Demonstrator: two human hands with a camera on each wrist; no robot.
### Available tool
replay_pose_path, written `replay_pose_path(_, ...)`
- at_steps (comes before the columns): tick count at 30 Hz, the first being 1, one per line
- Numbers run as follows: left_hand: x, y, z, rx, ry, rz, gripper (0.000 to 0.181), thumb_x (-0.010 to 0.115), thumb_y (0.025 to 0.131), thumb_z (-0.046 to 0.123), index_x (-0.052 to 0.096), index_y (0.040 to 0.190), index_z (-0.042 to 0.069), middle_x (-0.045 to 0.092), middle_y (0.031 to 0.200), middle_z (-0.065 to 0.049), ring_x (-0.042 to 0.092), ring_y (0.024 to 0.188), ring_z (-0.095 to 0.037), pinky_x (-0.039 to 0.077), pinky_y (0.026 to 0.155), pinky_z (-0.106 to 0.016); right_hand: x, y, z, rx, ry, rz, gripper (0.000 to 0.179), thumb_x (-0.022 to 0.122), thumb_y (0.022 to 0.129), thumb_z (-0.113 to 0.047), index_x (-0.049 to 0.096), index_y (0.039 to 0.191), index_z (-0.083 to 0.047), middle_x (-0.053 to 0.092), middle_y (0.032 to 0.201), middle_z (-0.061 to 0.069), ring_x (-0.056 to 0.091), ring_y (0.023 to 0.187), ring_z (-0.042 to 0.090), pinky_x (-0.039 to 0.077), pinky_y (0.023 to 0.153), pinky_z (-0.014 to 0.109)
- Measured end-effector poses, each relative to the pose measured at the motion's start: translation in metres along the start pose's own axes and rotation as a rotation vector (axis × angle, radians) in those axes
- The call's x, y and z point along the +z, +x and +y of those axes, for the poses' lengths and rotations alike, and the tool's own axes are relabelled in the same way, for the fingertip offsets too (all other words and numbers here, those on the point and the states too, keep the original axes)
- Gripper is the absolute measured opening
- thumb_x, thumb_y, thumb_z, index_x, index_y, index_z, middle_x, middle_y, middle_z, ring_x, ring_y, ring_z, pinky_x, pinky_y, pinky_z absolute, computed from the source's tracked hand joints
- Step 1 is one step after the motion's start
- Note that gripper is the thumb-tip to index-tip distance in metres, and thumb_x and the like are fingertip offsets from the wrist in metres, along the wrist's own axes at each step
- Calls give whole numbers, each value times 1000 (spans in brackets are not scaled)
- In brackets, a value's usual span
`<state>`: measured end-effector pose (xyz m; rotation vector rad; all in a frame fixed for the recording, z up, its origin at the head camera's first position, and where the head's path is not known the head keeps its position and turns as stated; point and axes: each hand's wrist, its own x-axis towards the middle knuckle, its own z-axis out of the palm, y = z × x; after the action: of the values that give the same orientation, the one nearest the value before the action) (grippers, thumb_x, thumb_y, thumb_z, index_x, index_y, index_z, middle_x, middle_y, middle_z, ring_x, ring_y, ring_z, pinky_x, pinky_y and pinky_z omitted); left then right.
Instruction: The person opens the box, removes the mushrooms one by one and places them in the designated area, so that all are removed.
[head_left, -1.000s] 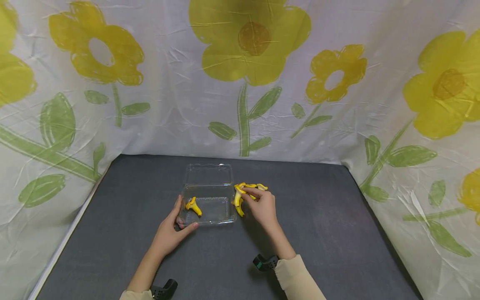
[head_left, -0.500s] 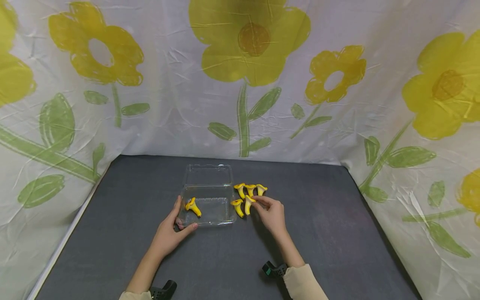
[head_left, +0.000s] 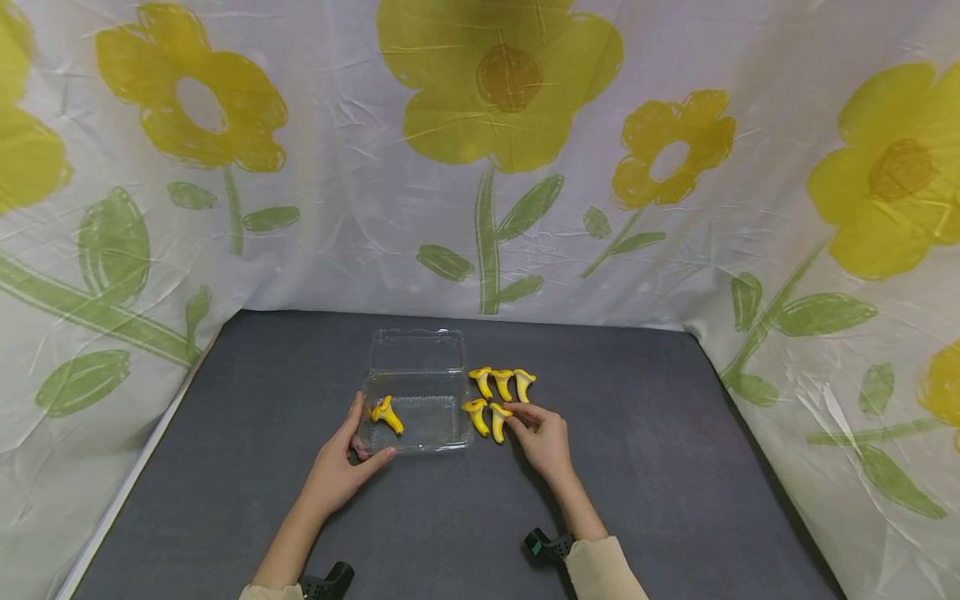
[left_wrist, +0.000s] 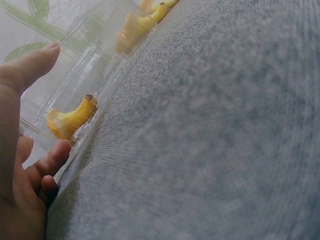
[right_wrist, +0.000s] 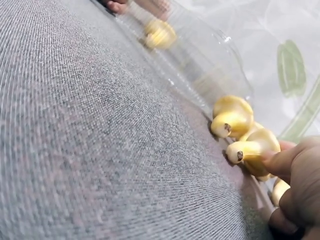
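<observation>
A clear plastic clamshell container (head_left: pixel 442 446) stands with its lid raised at the back. My left hand (head_left: pixel 337 471) holds its front left corner, thumb at the front edge and fingers along the left side. Inside lies one yellow chanterelle mushroom (head_left: pixel 387 414), also visible through the plastic in the left wrist view. My right hand (head_left: pixel 542 437) pinches another chanterelle (right_wrist: pixel 255 149) by its cap, stem pointing toward me. Just left of it lies one chanterelle (head_left: pixel 476 415). Behind these, three more chanterelles (head_left: pixel 502 383) form a row beside the container.
A dark grey cloth (head_left: pixel 660 467) covers the table. Around its back and sides hangs a white curtain (head_left: pixel 337 250) printed with yellow flowers. Black wrist cameras (head_left: pixel 547 546) sit on both wrists, below cream sleeves.
My right hand has moved right and toward me with the pinched chanterelle, from the group's left side to the front row's right end. My left hand and the container have stayed put.
</observation>
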<state>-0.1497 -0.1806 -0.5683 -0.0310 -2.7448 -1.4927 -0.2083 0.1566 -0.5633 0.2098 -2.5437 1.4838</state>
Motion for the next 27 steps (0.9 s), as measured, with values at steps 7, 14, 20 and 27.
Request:
replay_pose_path(7,-2,-1,1,10,2,2,111,84,93,44,11,173,18,61,103,-4,50,78,-11,43,75,-31,5,0,6,-19,6,48,17,82,95,-11,85,111,-13,81,107,9,28,36,-5,28,41,19)
replay_pose_path(14,-2,-1,-2,2,15,-3,113,85,91,45,11,173,18,56,90,0,50,77,-12,42,74,-31,9,-1,7,-21,-25,88,17,81,95,-13,85,112,-14,81,109,9,29,38,-4,29,43,21)
replay_pose_path(20,0,0,-3,5,18,-1,113,85,91,45,11,173,17,55,89,0,49,76,-12,42,73,-30,9,-1,6,-9,-27,102,19,81,95,-11,85,113,-12,81,111,9,32,43,-2,30,45,21)
replay_pose_path(27,2,1,-2,2,12,-2,113,85,91,45,12,173,18,55,92,0,49,77,-12,42,73,-30,6,-1,8,6,-2,76,24,79,96,-7,81,121,-8,79,118,11,29,39,-4,29,44,19)
